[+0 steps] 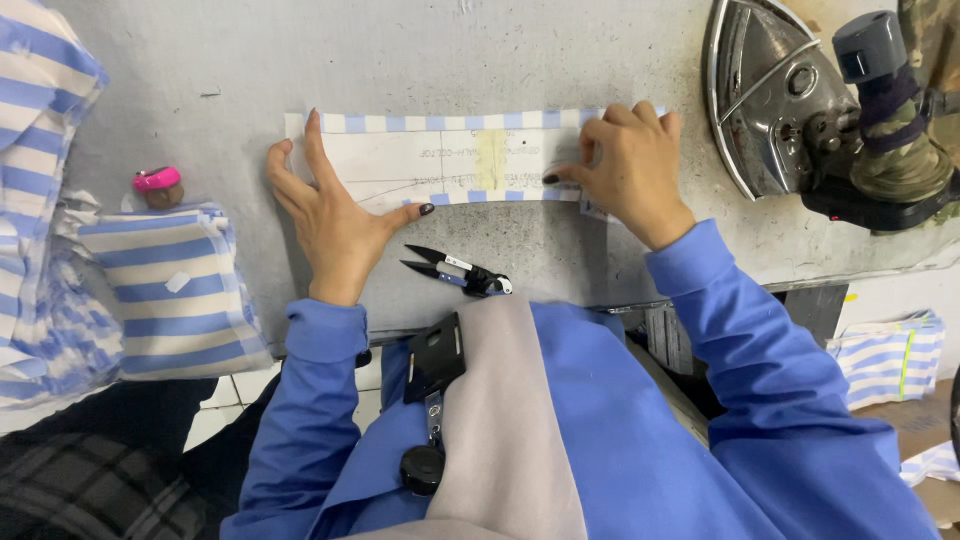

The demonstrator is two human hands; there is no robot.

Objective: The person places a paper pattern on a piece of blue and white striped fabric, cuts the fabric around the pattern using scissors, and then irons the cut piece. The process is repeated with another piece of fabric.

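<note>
A long paper pattern piece (440,160) lies on a strip of blue-and-white striped fabric (430,123) on the grey worktable (400,60). My left hand (325,215) presses flat on the left end of the pattern, fingers spread. My right hand (630,165) rests on the right end, fingertips curled onto the paper and the fabric edge. Small black thread snips (455,272) lie open on the table just below the pattern, between my hands.
A steam iron (790,100) rests on its side at the right. Stacked striped fabric pieces (175,285) sit at the left table edge, with a pink-topped object (158,183) beside them. More striped fabric (885,355) lies lower right.
</note>
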